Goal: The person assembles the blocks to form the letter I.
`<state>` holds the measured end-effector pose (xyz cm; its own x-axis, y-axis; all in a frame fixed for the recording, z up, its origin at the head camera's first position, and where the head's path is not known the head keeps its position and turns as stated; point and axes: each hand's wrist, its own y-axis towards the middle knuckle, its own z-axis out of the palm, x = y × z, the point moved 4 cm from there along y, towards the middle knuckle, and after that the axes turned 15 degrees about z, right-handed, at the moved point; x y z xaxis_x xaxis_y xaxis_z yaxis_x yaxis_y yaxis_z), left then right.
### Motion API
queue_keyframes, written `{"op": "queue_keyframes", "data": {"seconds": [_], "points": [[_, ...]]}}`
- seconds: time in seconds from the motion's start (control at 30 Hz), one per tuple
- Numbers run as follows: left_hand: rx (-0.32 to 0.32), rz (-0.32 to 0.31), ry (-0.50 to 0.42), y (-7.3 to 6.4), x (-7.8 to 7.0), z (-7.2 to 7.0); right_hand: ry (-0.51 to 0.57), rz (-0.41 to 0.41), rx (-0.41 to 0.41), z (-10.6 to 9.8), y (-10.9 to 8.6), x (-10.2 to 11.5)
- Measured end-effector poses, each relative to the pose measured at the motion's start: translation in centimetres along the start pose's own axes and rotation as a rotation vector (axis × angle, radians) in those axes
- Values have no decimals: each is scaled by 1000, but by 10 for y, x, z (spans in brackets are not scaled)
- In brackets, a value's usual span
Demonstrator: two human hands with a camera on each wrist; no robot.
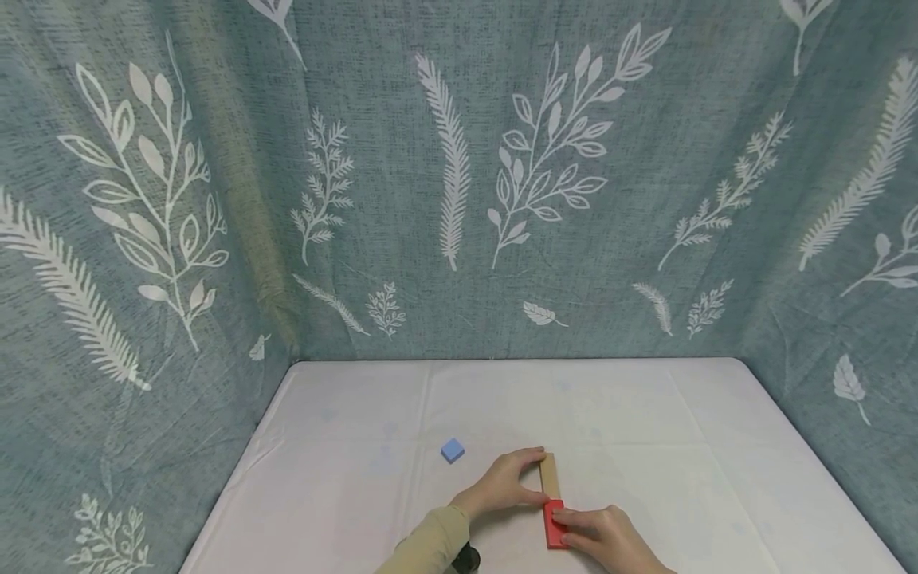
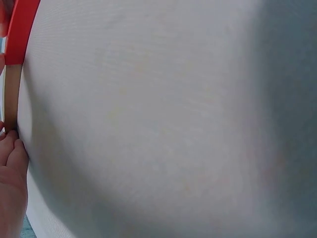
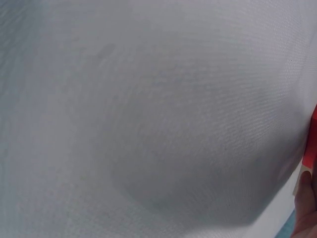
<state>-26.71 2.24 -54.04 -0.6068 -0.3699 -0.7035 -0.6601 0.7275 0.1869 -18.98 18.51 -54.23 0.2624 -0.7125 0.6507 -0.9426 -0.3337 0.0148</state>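
The left hand (image 1: 502, 484) grips the wood block (image 1: 550, 477), fingers at its far end and thumb by its near end. The right hand (image 1: 608, 536) pinches the red block (image 1: 551, 536), which meets the wood block end to end on the white surface (image 1: 337, 486). A blue block (image 1: 453, 450) lies apart, beyond the left hand; a leaf-patterned drape (image 1: 387, 183) hangs behind.

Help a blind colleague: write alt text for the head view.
A person's left hand holds a tan block and the right hand a red block, end to end, at a white table; a blue block lies apart, to the left.
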Motion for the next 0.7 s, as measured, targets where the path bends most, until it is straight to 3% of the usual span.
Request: {"op": "queue_keyframes", "data": {"seconds": [0.33,0.7], "points": [[-5,5,-8,1,2,-1,1,5,4,2,1,-1],[14,-24,-31,0,3,-1,41,114,67,2,2,2]]}}
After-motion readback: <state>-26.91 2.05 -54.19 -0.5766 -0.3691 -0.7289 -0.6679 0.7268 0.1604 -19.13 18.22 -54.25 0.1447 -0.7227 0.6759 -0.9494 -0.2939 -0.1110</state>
